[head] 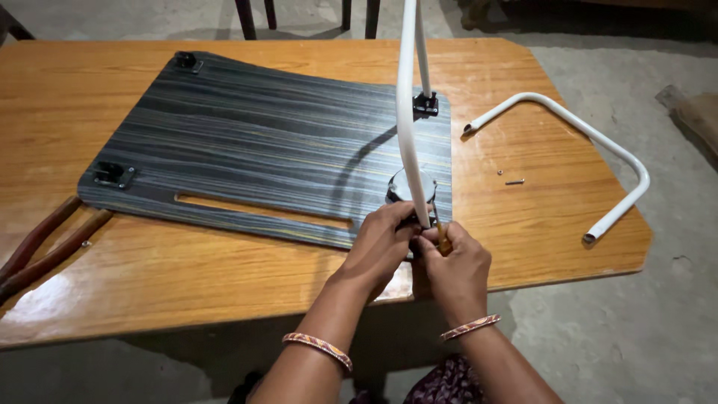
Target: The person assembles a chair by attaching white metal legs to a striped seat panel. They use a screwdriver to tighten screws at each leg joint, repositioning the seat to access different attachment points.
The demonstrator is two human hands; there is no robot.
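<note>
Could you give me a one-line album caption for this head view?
Both hands, left hand and right hand, grip a white tube at a dark board.

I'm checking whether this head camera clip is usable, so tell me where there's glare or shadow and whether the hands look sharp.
Head view: glare whitens the wooden table at its near left edge; the upright white tube throws a curved shadow across the dark striped board; the left hand and right hand are reasonably sharp; the top corners fall dim.

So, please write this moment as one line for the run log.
left hand: steadies white bent metal tube | right hand: holds thin brown tool | base: dark striped board | spare: white tube
</note>
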